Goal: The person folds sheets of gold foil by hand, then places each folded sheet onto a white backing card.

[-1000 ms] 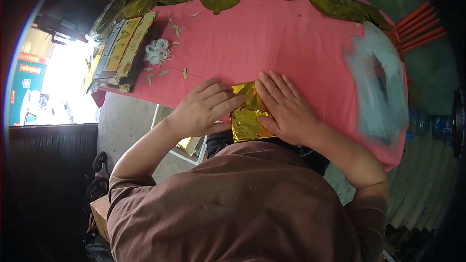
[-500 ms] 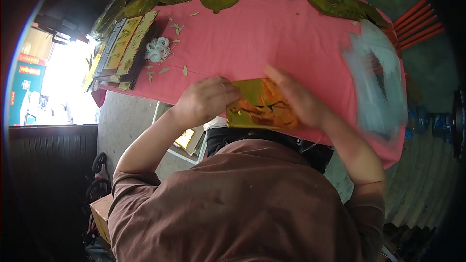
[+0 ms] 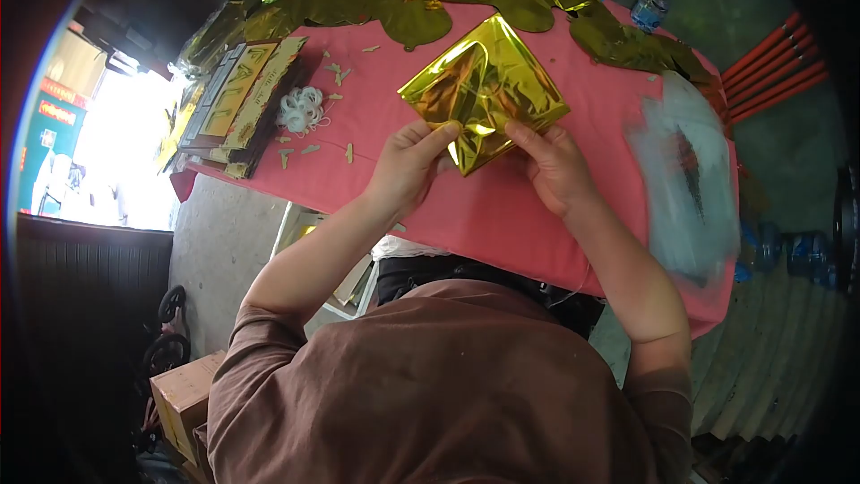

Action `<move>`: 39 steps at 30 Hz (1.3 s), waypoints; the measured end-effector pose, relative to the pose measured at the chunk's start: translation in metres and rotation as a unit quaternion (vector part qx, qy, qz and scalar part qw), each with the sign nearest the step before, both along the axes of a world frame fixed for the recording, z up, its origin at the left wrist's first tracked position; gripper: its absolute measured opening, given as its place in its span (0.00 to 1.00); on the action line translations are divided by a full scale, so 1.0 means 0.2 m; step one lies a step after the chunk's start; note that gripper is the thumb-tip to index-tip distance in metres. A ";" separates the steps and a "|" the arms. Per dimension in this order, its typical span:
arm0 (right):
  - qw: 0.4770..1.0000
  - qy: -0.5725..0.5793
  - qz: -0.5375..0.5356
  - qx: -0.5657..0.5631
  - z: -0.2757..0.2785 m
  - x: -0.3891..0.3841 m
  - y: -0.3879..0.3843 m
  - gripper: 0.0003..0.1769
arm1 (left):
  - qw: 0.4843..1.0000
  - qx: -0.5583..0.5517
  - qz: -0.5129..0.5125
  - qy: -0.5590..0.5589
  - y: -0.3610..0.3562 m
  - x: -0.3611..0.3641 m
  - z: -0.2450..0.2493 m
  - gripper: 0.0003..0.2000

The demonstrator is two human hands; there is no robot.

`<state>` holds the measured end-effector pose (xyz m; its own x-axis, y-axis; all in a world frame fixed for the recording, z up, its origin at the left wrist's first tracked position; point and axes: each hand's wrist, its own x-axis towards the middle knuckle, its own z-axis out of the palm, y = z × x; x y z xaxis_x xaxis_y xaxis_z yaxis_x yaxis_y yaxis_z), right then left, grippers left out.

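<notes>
Between my two hands is a shiny gold foil packet, roughly square and turned so that one corner points away from me. Creases and reflections run across its face. My left hand pinches its lower left edge, thumb on top. On the lower right edge my right hand pinches it the same way. The packet is held up above the pink tablecloth. Fingers beneath the foil are partly hidden.
Flat gold foil shapes line the table's far edge. At left lie a stack of printed cards, white elastic loops and small pale scraps. Clear plastic bags lie at right. A water bottle stands at the back.
The gold foil packet has moved up and away from me and been turned from lying square to corner-up. My right hand, blurred at its right side before, now grips its lower edge.
</notes>
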<state>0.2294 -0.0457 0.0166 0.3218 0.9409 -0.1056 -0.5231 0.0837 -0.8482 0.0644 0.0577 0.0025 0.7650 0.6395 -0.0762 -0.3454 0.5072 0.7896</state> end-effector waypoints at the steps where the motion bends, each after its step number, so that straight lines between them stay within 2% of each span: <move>1: 1.000 0.001 0.003 -0.002 -0.01 0.00 0.01 0.14 | 1.000 -0.005 -0.014 0.006 0.01 0.01 0.00 0.10; 6: 0.996 -0.082 -0.021 0.004 -0.05 0.06 0.03 0.11 | 0.999 0.019 -0.030 0.016 0.02 -0.01 0.03 0.13; 8: 0.995 -0.097 -0.027 0.001 -0.06 0.07 0.02 0.11 | 0.992 0.098 -0.055 0.062 0.06 -0.04 0.03 0.14; 9: 0.993 -0.112 -0.036 -0.002 -0.06 0.08 0.01 0.11 | 0.992 0.100 -0.049 0.063 0.09 -0.08 0.05 0.14; 10: 0.993 -0.111 -0.029 0.001 -0.06 0.08 0.01 0.11 | 0.964 0.222 -0.012 0.149 0.13 -0.13 0.09 0.14; 12: 0.992 -0.106 -0.075 0.006 -0.06 0.07 0.02 0.10 | 0.840 0.429 0.075 0.324 0.24 -0.24 0.17 0.14; 13: 0.992 -0.105 -0.066 0.010 -0.06 0.07 0.02 0.10 | 0.735 0.551 0.147 0.368 0.32 -0.30 0.17 0.14; 14: 0.994 -0.100 -0.052 0.007 -0.08 0.09 0.01 0.10 | 0.605 0.654 0.211 0.401 0.40 -0.35 0.19 0.14; 16: 0.995 -0.092 -0.034 0.006 -0.10 0.09 0.01 0.11 | 0.397 0.748 0.269 0.459 0.56 -0.44 0.25 0.13; 17: 0.995 -0.094 -0.031 0.007 -0.12 0.09 0.01 0.11 | 0.394 0.748 0.270 0.460 0.60 -0.48 0.27 0.13; 19: 0.995 -0.096 -0.031 0.008 -0.13 0.09 0.01 0.11 | 0.321 0.660 0.217 0.644 0.67 -0.53 0.29 0.12; 23: 0.995 -0.091 -0.030 0.007 -0.12 0.08 0.00 0.11 | 0.280 0.648 0.191 0.682 0.75 -0.54 0.29 0.10; 25: 0.995 -0.095 -0.029 0.005 -0.11 0.08 -0.01 0.10 | 0.318 0.623 0.156 0.698 0.72 -0.53 0.33 0.10; 26: 0.995 -0.096 -0.025 0.006 -0.10 0.08 -0.01 0.10 | 0.318 0.623 0.155 0.698 0.72 -0.53 0.33 0.10; 29: 0.995 -0.097 -0.020 0.007 -0.09 0.07 -0.01 0.10 | 0.324 0.662 0.184 0.651 0.71 -0.55 0.32 0.11; 31: 0.995 -0.096 -0.019 0.007 -0.09 0.07 -0.01 0.10 | 0.355 0.680 0.231 0.599 0.69 -0.56 0.31 0.11; 38: 0.995 -0.101 -0.012 0.006 -0.10 0.07 -0.02 0.10 | 0.372 0.618 0.242 0.649 0.75 -0.57 0.34 0.13; 39: 0.995 -0.103 -0.011 0.011 -0.10 0.07 -0.02 0.10 | 0.418 0.595 0.226 0.649 0.76 -0.57 0.34 0.14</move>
